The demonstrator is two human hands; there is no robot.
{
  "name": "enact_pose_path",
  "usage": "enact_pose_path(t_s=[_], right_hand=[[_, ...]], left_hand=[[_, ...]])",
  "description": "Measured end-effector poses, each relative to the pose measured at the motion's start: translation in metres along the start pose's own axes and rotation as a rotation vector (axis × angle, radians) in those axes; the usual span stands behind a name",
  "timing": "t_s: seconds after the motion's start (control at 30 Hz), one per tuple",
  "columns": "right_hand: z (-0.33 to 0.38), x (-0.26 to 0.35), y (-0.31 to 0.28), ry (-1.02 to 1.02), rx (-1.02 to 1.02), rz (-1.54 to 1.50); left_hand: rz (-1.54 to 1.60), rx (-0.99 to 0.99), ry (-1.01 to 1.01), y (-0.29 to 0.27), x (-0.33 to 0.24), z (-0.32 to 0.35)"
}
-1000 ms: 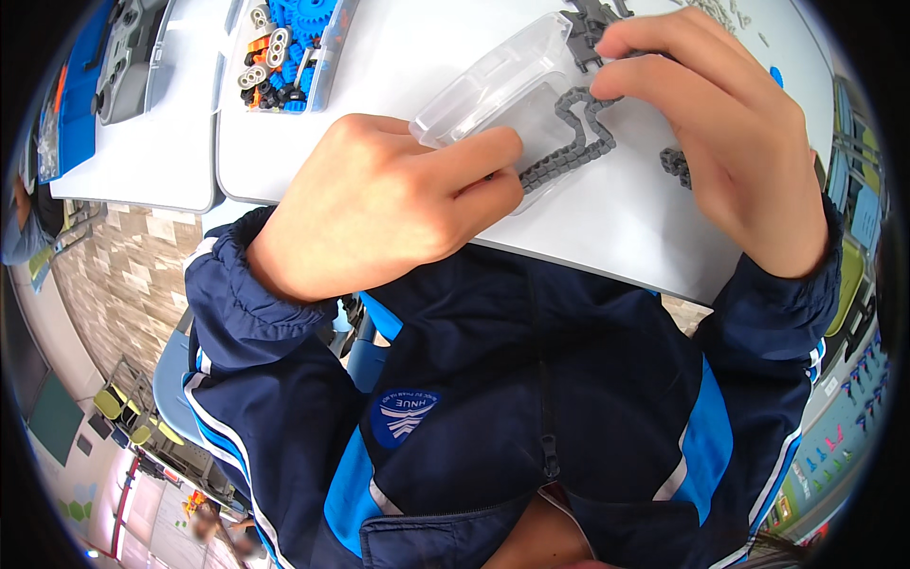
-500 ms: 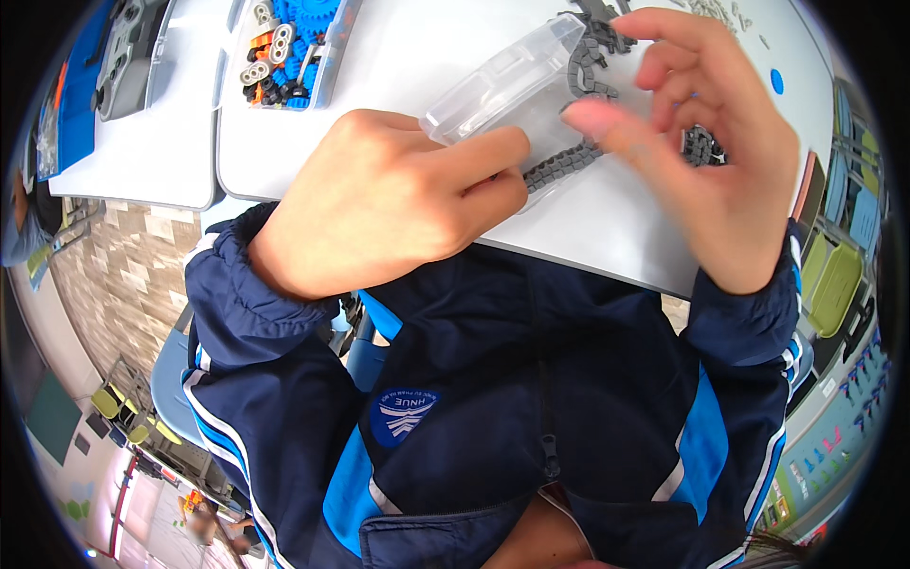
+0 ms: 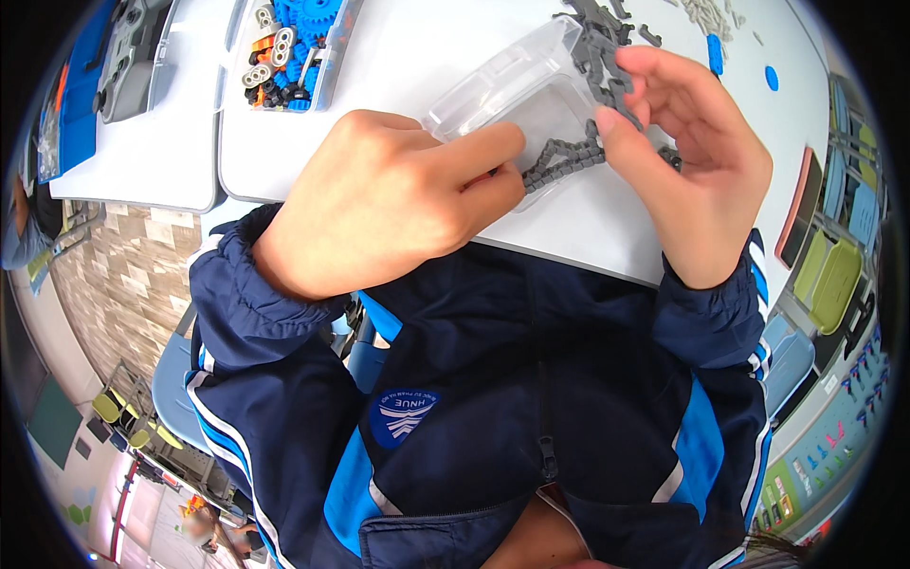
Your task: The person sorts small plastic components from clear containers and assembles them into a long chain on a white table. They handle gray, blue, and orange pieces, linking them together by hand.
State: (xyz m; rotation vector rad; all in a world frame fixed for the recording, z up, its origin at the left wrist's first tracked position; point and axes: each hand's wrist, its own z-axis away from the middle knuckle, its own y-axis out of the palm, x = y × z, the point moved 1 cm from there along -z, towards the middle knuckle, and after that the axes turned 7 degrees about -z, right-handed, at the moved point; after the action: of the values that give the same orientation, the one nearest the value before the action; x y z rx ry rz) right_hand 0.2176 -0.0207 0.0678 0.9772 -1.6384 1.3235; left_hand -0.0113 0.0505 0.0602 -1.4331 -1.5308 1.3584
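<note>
My left hand [image 3: 398, 209] is closed beside a clear plastic box [image 3: 464, 95]. A grey plastic link chain [image 3: 564, 163] runs out from its curled fingers, which hide the chain's end. My right hand [image 3: 697, 152] has thumb and forefinger closed on a clump of grey chain links [image 3: 604, 71] at the box's right side. More dark grey links show partly behind that hand. The box is tilted, its lid side toward my left hand, and the chain lies across its near part.
At the far left stands an open clear box of blue gears [image 3: 318, 19] with orange, grey and black parts. A grey game controller [image 3: 128, 57] lies in a tray left of it. Pale small pieces [image 3: 706, 17] and blue pieces [image 3: 715, 55] are scattered at the far right of the white table [image 3: 389, 71].
My right hand has moved slightly left, and its thumb and forefinger have closed on the grey links. The grey clump has shifted toward me. My left hand has hardly moved.
</note>
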Motion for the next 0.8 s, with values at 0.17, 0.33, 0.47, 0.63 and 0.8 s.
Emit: enact_pose_path(t_s=[0.17, 0.33, 0.47, 0.63, 0.8], right_hand=[[-0.003, 0.001, -0.006, -0.249, 0.118, 0.174], [-0.019, 0.008, -0.009, -0.367, 0.417, 0.307], [-0.034, 0.019, -0.004, -0.517, 0.599, 0.416], [-0.038, 0.016, -0.003, -0.456, 0.562, 0.188], [-0.037, 0.019, -0.003, -0.412, 0.556, 0.224]], left_hand=[[0.0, -0.003, -0.001, 0.001, 0.0, 0.003], [0.028, 0.006, 0.002, 0.002, 0.002, 0.006], [0.037, 0.03, 0.004, 0.002, 0.001, 0.011], [0.025, 0.024, 0.014, 0.002, 0.002, 0.011], [0.019, 0.028, 0.012, 0.001, 0.0, 0.009]])
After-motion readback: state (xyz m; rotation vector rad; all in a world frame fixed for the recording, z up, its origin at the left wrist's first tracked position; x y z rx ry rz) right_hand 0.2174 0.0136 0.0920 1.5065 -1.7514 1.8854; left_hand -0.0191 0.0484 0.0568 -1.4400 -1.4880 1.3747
